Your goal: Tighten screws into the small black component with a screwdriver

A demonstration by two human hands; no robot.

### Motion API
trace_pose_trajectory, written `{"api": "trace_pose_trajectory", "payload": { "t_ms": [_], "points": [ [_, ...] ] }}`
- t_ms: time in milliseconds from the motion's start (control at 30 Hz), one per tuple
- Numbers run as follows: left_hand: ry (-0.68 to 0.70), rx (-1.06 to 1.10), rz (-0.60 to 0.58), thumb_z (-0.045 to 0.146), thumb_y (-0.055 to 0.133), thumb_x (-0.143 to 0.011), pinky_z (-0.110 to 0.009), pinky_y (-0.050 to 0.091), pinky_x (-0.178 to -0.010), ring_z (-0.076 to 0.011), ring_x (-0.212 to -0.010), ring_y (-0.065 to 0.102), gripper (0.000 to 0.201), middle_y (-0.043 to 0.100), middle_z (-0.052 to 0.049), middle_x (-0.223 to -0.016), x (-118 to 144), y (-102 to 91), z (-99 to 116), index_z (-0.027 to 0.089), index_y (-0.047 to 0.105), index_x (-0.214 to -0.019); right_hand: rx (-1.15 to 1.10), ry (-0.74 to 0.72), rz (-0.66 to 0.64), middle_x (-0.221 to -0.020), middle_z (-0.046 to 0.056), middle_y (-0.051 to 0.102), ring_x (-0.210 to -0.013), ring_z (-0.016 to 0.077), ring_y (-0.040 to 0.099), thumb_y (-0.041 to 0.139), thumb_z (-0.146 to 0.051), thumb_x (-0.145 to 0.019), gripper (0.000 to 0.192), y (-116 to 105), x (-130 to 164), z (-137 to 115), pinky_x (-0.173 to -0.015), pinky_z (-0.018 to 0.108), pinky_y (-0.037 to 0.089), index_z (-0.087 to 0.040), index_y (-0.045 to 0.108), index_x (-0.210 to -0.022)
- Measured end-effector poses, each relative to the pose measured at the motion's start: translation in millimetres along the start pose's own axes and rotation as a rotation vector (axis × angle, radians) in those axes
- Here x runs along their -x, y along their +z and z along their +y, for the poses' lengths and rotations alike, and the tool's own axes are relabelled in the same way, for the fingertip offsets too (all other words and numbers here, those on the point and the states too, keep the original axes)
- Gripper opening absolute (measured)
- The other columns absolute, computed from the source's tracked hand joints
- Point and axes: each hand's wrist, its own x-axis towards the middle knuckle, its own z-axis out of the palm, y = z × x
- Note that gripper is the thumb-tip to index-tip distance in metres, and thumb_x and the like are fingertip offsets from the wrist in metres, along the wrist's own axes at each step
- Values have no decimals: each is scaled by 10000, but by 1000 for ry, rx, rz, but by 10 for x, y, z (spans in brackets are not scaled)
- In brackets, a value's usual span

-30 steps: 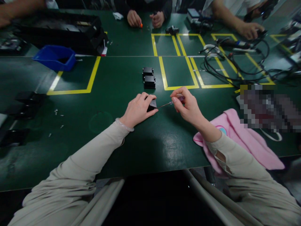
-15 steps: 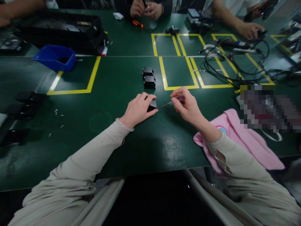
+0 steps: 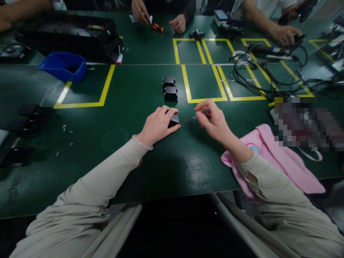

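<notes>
The left hand [image 3: 158, 125] is closed over a small black box [image 3: 173, 120] on the green bench [image 3: 129, 107]. The right hand [image 3: 215, 122] pinches a thin screwdriver [image 3: 195, 117], its long axis near level, tip pointing left into the box. 2 more black boxes [image 3: 170, 89] sit just beyond.

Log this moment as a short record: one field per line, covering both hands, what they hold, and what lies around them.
left hand: pressed over a small black box, holding it down on the green table
right hand: pinches a thin screwdriver, tip at the box's side
beyond the hands: two more black boxes, touching, beside a yellow tape square
left side: blue bin, loose small screws
right side: pink cloth under the right forearm, black cables
far edge: other people's hands, orange-handled tool
</notes>
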Motion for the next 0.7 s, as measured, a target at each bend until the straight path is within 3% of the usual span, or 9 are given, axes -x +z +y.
{"api": "trace_pose_trajectory", "payload": {
  "t_ms": [133,333,700],
  "points": [
    [5,-5,2,464,635,-985,-382,528,-866,-288,-1127,601,476,622,-121,-1264,-1,11,-7,214,535,-1377,-15,-21,-16,-718,-33,549,-589,128,537,546,-458,-1044,228,1,1,41,-566,289,390,-242,535,-971],
    [3,-5,4,468,628,-987,-378,529,-873,-288,-1135,600,471,623,-121,-1258,2,15,-6,224,530,-1377,-11,-21,12,-765,-23,543,-649,148,561,529,-464,-1054,220,15,19,77,-573,294,403,-248,537,-1094],
    [1,6,4,463,632,-986,-385,531,-871,-293,-1133,599,467,621,-124,-1259,6,6,-2,216,536,-1371,-1,-18,12,-726,-37,529,-599,140,521,505,-481,-1066,233,20,23,45,-570,298,386,-250,527,-1085]
  ]
}}
